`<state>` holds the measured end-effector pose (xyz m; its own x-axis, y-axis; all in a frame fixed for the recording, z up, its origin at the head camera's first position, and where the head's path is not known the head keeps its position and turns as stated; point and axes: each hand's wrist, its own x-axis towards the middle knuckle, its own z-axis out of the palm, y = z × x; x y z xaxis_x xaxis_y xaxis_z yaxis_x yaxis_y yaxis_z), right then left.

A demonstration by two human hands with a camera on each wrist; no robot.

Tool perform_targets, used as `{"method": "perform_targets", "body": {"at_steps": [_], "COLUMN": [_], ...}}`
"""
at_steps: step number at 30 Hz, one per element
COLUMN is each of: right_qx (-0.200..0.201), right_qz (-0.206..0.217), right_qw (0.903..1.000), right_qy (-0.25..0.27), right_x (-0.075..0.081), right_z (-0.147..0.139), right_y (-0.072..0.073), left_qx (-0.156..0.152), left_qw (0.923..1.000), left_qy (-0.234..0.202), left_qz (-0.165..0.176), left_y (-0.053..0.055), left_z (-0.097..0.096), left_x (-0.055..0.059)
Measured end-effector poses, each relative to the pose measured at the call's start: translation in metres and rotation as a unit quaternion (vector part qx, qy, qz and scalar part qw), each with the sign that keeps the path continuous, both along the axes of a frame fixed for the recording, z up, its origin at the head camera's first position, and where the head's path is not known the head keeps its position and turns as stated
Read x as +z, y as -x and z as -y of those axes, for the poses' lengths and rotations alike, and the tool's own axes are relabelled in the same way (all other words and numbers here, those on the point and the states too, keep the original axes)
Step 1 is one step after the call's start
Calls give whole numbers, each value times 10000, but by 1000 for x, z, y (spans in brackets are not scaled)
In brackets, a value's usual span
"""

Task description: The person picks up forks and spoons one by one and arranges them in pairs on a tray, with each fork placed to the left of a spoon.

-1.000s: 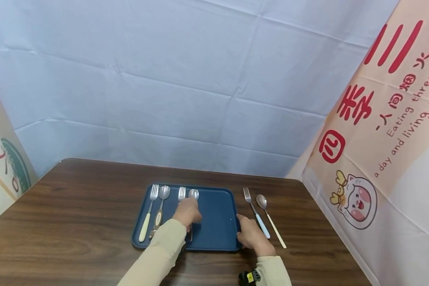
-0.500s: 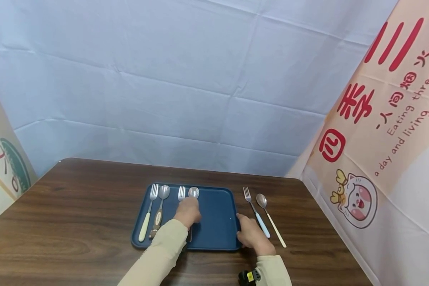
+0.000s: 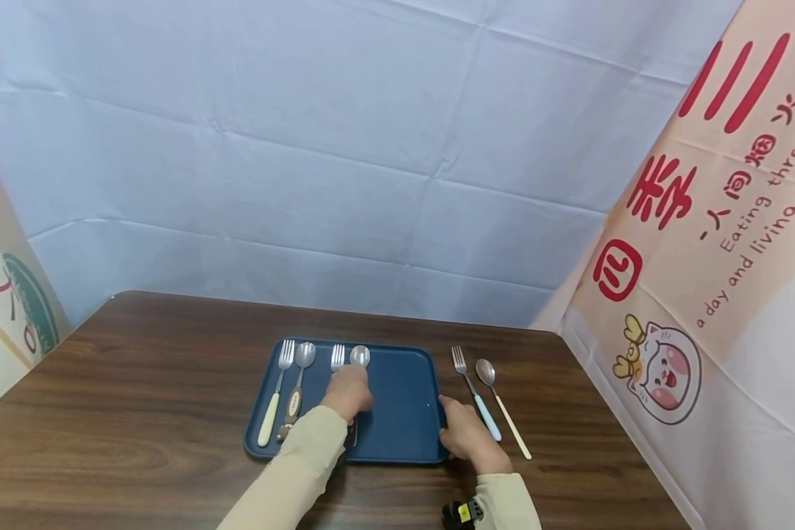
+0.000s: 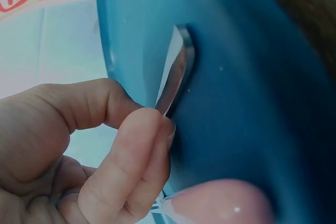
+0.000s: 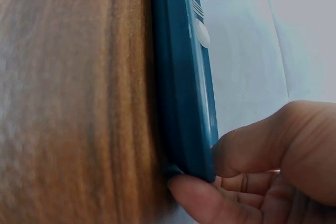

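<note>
A dark blue tray [image 3: 400, 401] lies on the table. My left hand [image 3: 349, 390] is over its middle and pinches a metal spoon [image 3: 360, 356] by its handle, whose flat end [image 4: 176, 69] sticks out past the fingertips in the left wrist view. Beside that spoon's bowl show the tines of a fork [image 3: 337, 358]; the hand hides the rest. A blurred pink rounded shape [image 4: 220, 203] is below the fingers. My right hand [image 3: 467, 434] grips the tray's right rim, thumb [image 5: 247, 148] on the inner side and a finger under the edge.
At the tray's left lie a cream-handled fork [image 3: 268, 419] and a brown-handled spoon [image 3: 294, 403]. Right of the tray, on the wooden table [image 3: 139, 383], are a blue-handled fork [image 3: 486, 418] and a cream-handled spoon [image 3: 513, 427]. A pale cloth [image 3: 305, 184] hangs behind.
</note>
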<state>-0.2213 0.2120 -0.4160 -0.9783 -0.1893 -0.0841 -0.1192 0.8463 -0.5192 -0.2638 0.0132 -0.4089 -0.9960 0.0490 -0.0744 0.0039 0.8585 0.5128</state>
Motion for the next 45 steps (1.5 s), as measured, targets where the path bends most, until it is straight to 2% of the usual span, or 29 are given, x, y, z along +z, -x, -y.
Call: {"method": "perform_targets", "body": {"at_steps": [7,13,21,24,28,30,33,36,41,45], "right_qx": [-18,-87,-3,32,125,203,315,378,578,650], "right_qz": [137,225,179,213,204,143,-26,-266,-286,-219], "right_qw": [9999,9996,9998,9997,9986,9975,9958,9934,9893,9878], "right_qy": [86,147,66,-111,-465,-657,-864,-1054,-1309,-1399], "right_x": [-1,-2,-2,1,7,10,14,19,27,29], "right_z": [2,4,5,5,4,3,1,-1,-3,-4], "right_y": [0,0,1,1,1,1,-1,-3,-5,-4], "left_qx": [123,65,0,-161,-771,-1176,-1732,-2145,-2535,-2587], "left_qw": [9996,9995,9996,9996,9970,9927,9817,9700,9537,9426], "left_qy": [-200,-299,-242,-203,-46,192,596,855,1317,1735], "left_qz": [145,32,112,95,-46,-182,-517,-758,-944,-1204], "left_y": [-3,-4,-3,-2,0,0,-1,-4,-13,-18], "left_z": [2,4,9,11,14,16,20,24,31,37], "left_x": [-1,-3,-3,-1,2,3,7,13,21,25]}}
